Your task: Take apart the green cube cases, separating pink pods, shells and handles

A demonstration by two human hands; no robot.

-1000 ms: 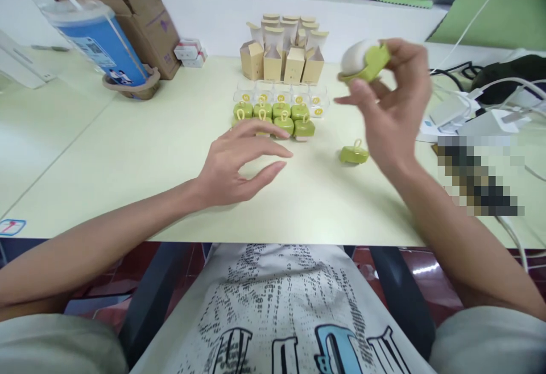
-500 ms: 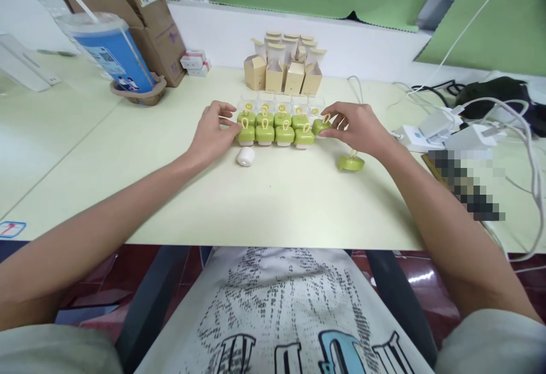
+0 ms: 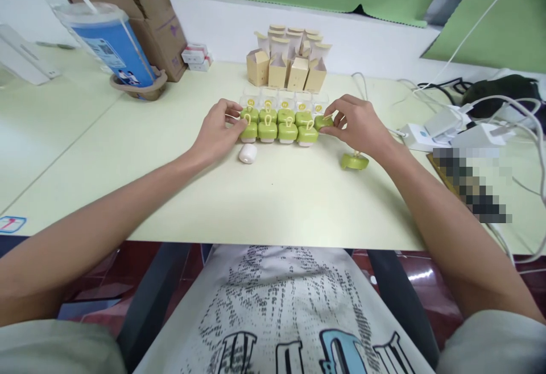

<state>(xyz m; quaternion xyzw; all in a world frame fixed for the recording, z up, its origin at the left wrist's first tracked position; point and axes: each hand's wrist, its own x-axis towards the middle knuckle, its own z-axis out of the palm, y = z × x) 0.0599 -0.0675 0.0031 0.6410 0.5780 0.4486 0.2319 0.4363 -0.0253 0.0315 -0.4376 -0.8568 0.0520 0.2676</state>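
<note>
Two rows of small green rounded cases (image 3: 267, 129), with pale yellow loops on top and white lower parts, stand close together on the table. My left hand (image 3: 218, 129) is at the left end of the rows, thumb and fingers apart, its thumb tip touching the front left case. At the right end of the back row, my right hand (image 3: 356, 123) has thumb and fingers around a green case (image 3: 323, 122). A separate green cap with a loop (image 3: 355, 161) lies below my right hand. In front of the rows is a white rounded piece (image 3: 248, 153).
Behind the cases stand clear containers with yellow marks (image 3: 286, 101) and several open tan cartons (image 3: 278, 71). At left are a blue cup with a straw (image 3: 113, 49), a brown cardboard box (image 3: 164, 41) and small white boxes (image 3: 197, 57). White chargers (image 3: 447, 126) and cables lie at right.
The whole view has shifted slightly, with the table's things a little higher and to the right. Both hands keep their places at the two ends of the green rows.
</note>
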